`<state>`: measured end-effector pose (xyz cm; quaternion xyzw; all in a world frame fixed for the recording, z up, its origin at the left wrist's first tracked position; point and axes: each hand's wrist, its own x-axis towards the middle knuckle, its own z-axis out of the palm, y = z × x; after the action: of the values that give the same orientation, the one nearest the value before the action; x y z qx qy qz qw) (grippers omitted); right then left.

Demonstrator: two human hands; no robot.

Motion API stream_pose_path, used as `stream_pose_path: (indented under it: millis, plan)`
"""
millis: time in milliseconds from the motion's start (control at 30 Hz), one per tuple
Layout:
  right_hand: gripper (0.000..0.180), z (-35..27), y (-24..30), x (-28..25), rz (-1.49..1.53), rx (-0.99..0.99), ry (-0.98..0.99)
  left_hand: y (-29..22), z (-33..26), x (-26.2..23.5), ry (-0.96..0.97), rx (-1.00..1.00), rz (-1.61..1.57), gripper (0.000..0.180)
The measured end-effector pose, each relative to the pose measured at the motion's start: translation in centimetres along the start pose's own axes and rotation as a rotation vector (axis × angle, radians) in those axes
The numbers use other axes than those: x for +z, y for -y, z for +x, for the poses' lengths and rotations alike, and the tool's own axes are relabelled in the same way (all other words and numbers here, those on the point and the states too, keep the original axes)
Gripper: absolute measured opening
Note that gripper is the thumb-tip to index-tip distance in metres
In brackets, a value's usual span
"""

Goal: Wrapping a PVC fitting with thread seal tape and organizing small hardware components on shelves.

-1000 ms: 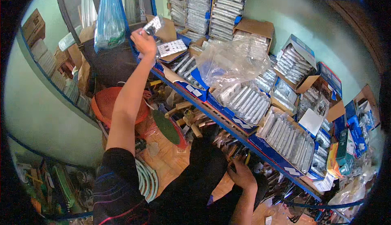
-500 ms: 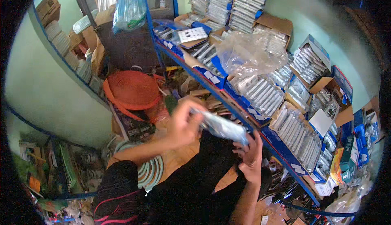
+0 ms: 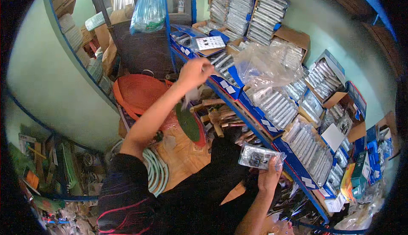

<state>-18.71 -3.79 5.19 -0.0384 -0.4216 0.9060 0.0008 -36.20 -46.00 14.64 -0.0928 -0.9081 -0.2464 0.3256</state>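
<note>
In my right hand [image 3: 269,176] is a flat, light-coloured plate in clear plastic wrap [image 3: 256,156], with dark parts showing on its face. My thumb and fingers grip its right end, beside the shelf's front edge. My left hand [image 3: 195,74] is raised apart from it, over the far left part of the shelf front. Its fingers are curled together. Whatever they may hold is hidden. Rows of similar wrapped plates [image 3: 274,106] stand in open blue-edged boxes on the shelf [image 3: 250,115], right of both hands.
Crumpled clear plastic [image 3: 265,65] lies over the boxes. Left of the shelf are a large orange strap roll [image 3: 142,94], a green roll [image 3: 187,122] and a pale coiled hose [image 3: 156,173]. A blue bag [image 3: 148,7] hangs at the far end. Hammers [image 3: 217,123] lie under the shelf.
My left hand has let go of the wrapped plate and moved up and away. My right hand keeps the plate, lower and turned with its face showing. The view has shifted slightly.
</note>
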Motion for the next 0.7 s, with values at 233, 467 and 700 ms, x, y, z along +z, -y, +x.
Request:
stream_pose_path:
  millis: [233, 467, 700]
  plan:
    - [0.037, 0.9, -1.2, 0.5, -0.081, -0.142, -0.081, 7.6, 8.2, 1.7, 0.157, -0.240, 0.536, 0.060]
    - [0.038, 1.5, -1.1, 1.1, -0.138, -0.119, -0.033, 9.7, 11.1, 1.8, 0.362, -0.185, 0.592, 0.047]
    - [0.033, 2.0, -1.4, 0.0, -0.102, -0.117, -0.147, 10.9, 13.7, -2.2, 0.365, -0.091, 0.723, 0.023]
